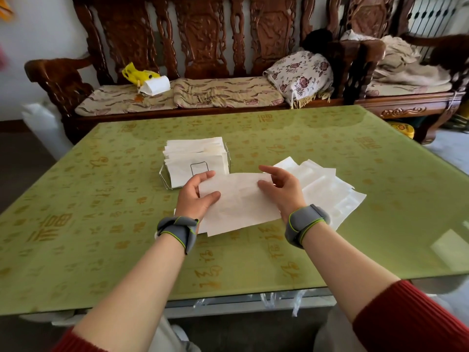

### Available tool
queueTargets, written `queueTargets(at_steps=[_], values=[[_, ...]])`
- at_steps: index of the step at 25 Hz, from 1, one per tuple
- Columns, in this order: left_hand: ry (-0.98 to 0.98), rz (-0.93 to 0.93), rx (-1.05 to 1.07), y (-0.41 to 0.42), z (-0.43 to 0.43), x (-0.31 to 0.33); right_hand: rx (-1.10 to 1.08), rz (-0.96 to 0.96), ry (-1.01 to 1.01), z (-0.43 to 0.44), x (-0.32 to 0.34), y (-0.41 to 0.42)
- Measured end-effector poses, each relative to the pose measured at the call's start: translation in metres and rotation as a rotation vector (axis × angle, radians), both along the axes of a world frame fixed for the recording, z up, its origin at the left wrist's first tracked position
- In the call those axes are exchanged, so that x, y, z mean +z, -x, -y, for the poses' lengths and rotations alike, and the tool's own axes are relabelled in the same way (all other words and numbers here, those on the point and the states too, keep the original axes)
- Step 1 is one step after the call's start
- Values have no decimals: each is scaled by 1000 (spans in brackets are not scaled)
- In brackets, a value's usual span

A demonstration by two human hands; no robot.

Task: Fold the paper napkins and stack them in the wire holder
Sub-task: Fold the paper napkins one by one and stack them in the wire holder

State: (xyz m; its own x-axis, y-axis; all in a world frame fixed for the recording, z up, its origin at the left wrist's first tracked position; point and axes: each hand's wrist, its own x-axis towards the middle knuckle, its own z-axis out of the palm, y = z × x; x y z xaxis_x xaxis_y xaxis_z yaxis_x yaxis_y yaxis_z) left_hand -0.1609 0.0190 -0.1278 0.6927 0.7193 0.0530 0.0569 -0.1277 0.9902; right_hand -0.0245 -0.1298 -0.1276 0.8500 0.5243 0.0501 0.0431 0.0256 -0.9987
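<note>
Both hands pinch one napkin (238, 201) just in front of the wire holder (164, 177): left hand (196, 196) and right hand (283, 190). Its lower-left corner hides behind the wrist.

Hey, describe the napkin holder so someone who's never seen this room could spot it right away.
Start at the green table in front of the carved wooden bench. Near its middle, just beyond the left hand, stands the holder. It is the only wire thing there, gripping folded napkins upright, unlike the loose pile lying flat to its right.
</note>
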Motion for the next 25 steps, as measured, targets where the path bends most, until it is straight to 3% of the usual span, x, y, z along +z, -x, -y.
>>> queueTargets(at_steps=[6,16,25], values=[[23,89,84,4,2,0,75,-194,-179,-1,-5,-1],[73,89,70,10,0,-5,60,-48,-155,-6,-10,3],[223,-136,34,17,-5,-10,40,-153,-138,-11,-13,2]])
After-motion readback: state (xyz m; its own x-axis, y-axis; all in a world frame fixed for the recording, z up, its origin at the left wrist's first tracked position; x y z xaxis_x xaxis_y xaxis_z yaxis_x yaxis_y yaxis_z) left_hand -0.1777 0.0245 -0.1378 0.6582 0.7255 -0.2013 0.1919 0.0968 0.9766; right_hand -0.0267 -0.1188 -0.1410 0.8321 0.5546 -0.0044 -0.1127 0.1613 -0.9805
